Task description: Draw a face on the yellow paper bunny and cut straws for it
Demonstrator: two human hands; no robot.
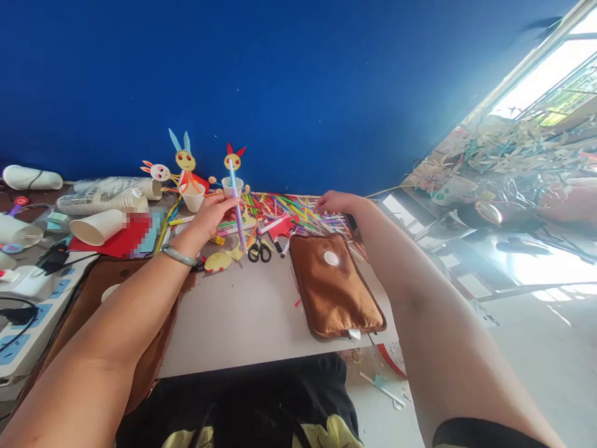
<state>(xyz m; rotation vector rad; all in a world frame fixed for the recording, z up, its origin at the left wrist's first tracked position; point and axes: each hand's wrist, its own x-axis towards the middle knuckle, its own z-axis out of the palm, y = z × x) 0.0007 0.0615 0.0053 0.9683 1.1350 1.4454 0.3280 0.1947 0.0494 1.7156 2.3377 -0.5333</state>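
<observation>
My left hand [215, 214], with a bangle on the wrist, is closed round a few thin straws [237, 221], white, blue and purple, held upright. Over at the right end of a heap of coloured straws [303, 208], my right hand [338, 202] reaches down with curled fingers. Its fingertips are hidden, so what it grips does not show. Just right of the held straws lie black-handled scissors [259, 251]. Behind my left hand stand paper cups [192, 198] carrying rabbit figures [185, 160] with paper ears.
A brown hot-water bag [338, 286] lies on the table [233, 330] before my right hand, and another brown bag [135, 274] is under my left forearm. Stacked paper cups [102, 199], red paper [125, 239] and a power strip [41, 317] are at the left. A blue wall rises behind.
</observation>
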